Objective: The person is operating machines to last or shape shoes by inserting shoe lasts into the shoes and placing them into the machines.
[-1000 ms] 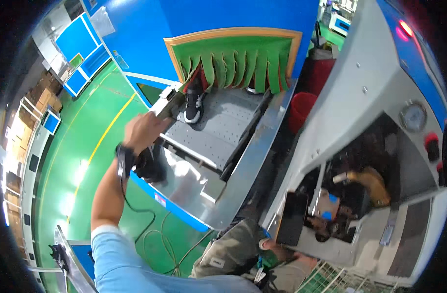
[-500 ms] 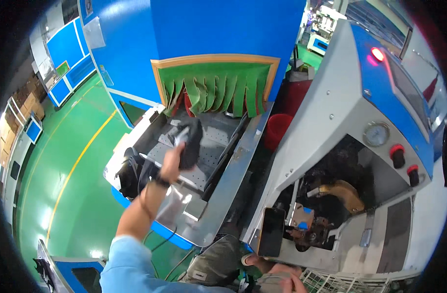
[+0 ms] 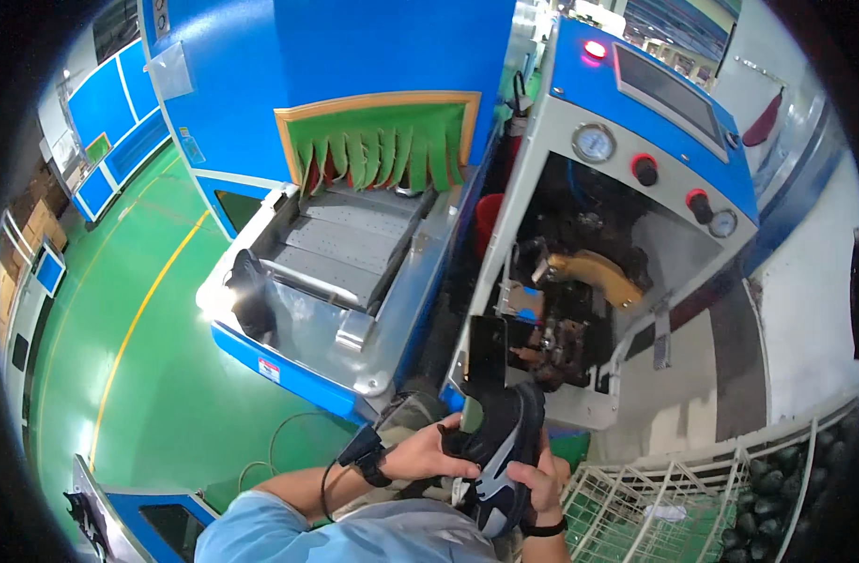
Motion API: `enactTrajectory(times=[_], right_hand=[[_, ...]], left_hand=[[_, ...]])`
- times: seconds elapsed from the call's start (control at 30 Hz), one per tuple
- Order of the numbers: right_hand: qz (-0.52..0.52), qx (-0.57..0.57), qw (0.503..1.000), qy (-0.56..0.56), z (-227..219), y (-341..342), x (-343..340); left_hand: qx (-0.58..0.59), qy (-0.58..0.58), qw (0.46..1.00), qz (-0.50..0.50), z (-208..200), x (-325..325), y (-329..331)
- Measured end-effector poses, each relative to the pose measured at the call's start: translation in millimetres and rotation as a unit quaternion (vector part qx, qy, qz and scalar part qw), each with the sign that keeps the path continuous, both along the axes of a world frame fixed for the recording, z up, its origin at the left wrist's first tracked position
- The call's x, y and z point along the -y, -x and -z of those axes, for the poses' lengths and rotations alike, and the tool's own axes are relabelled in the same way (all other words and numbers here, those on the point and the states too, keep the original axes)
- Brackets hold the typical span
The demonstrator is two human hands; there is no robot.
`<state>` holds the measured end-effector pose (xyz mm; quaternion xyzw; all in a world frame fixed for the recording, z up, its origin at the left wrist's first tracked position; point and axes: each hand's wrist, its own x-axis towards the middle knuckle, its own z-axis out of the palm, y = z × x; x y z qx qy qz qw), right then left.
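Low in front of my body I hold a black and grey shoe [image 3: 506,441] in both hands. My left hand [image 3: 434,454] grips its left side, thumb pressed on the upper. On the opposite side my right hand [image 3: 540,477] is closed round it, its thumb near the grey and white pattern. The fingers under the shoe are hidden. Just beyond the shoe stands a grey and blue machine whose opening shows a curved brass-coloured arm [image 3: 594,274] and a dark clamp mechanism [image 3: 559,349]. A dark upright rectangular panel [image 3: 487,349] is close to the shoe's far end.
At the left, a grey conveyor [image 3: 340,239] runs under green strip curtains [image 3: 378,155] of a blue machine. Another black shoe [image 3: 251,298] rests on its near left corner. A white wire rack [image 3: 655,502] with dark pieces stands at lower right. A cable [image 3: 272,441] loops over the floor.
My left hand has come back from the conveyor to my body with the shoe. My right hand now grips it too. The view has turned right, toward the grey machine.
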<state>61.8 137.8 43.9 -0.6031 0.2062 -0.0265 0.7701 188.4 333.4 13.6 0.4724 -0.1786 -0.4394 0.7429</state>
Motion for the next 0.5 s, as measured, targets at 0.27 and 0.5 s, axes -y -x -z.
enactTrajectory(times=[0.27,0.5], right_hand=[[0.065,0.061,0.817,-0.570,65.7,94.5,-2.5],[0.234,0.194,0.951,0.059,-13.6,37.9,71.7]], left_hand=[[0.468,-0.066,0.857,0.205,31.9,49.1,12.2],[0.303,0.006,0.931,0.204,-40.8,62.6,46.4]])
